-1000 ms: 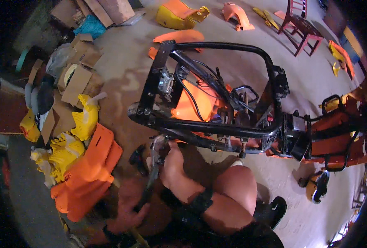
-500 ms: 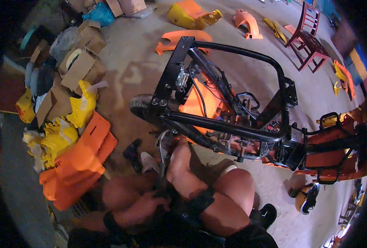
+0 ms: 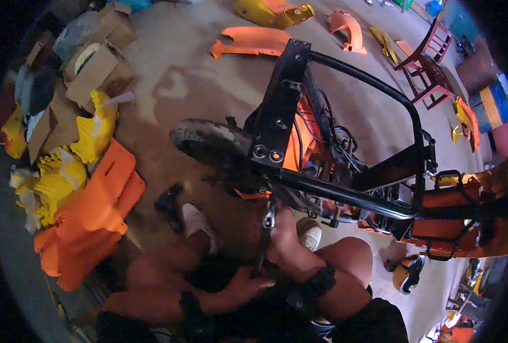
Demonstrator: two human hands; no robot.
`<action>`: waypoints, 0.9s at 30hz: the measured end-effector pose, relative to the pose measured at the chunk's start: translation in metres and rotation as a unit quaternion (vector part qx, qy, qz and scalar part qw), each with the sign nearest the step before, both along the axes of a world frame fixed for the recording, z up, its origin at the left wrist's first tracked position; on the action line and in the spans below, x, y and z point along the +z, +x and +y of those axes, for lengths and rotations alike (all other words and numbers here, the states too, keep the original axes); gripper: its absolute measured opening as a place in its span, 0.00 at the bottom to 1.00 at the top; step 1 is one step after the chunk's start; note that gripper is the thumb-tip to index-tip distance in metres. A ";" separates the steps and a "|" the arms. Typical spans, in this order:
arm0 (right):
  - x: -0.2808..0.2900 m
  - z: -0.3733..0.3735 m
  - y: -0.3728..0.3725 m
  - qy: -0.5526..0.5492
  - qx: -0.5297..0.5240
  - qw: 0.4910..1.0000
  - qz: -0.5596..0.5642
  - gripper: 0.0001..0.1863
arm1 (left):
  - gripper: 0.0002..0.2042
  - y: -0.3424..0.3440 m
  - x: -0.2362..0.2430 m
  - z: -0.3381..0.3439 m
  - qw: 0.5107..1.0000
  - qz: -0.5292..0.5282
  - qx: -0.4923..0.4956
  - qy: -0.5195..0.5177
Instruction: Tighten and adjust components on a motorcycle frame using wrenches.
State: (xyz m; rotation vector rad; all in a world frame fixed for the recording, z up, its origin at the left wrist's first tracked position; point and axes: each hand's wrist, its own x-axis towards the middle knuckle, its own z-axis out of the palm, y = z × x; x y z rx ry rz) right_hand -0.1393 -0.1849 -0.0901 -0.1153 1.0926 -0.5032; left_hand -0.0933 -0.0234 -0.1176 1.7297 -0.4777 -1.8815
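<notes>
Low in the middle, my left hand (image 3: 243, 287) is closed round the dark handle of a ratchet wrench (image 3: 269, 218), whose shiny metal head points up toward the machine. My right hand (image 3: 284, 224) is beside that head, under the near side of a black tubular frame (image 3: 345, 193). Its fingers are in shadow and partly hidden, so their grip does not show. The frame belongs to a partly stripped vehicle with a tyre (image 3: 211, 137) at its left end, orange panels and loose cables inside.
Orange panels (image 3: 96, 211) and yellow plastic parts (image 3: 56, 177) are piled at left, near cardboard boxes (image 3: 96, 77). Beyond the frame lie an orange panel (image 3: 254, 41) and an orange fender (image 3: 348, 30). A wooden chair (image 3: 431, 71) stands far right; a yellow helmet (image 3: 407, 274) lies nearer.
The ratchet wrench and both hands have moved right in the picture, and the left hand has come to the handle's lower end. The view has shifted, showing more of the tyre.
</notes>
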 end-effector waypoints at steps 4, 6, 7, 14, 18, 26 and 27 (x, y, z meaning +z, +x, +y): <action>-0.011 0.009 -0.010 0.019 0.037 0.994 -0.099 0.18 | 0.20 -0.008 0.028 0.009 0.995 -0.061 -0.007 -0.072; -0.014 0.012 -0.016 -0.032 0.068 0.968 -0.239 0.20 | 0.21 -0.009 0.036 0.011 0.997 -0.059 -0.020 -0.046; -0.015 0.011 -0.020 -0.058 0.079 0.948 -0.302 0.20 | 0.22 -0.007 0.041 0.007 0.999 -0.026 -0.039 -0.011; -0.014 0.019 -0.025 0.139 0.004 0.868 -0.478 0.24 | 0.25 0.009 0.055 0.006 0.994 0.046 -0.090 0.040; -0.011 0.023 -0.033 0.136 0.001 0.881 -0.453 0.23 | 0.29 0.012 0.052 0.014 0.991 0.045 -0.106 0.071; -0.005 0.011 -0.033 0.054 0.026 0.930 -0.363 0.22 | 0.29 0.012 0.044 0.018 0.980 0.066 -0.159 0.097; -0.004 0.011 -0.033 0.043 0.031 0.936 -0.347 0.22 | 0.29 0.010 0.047 0.018 0.986 0.062 -0.134 0.077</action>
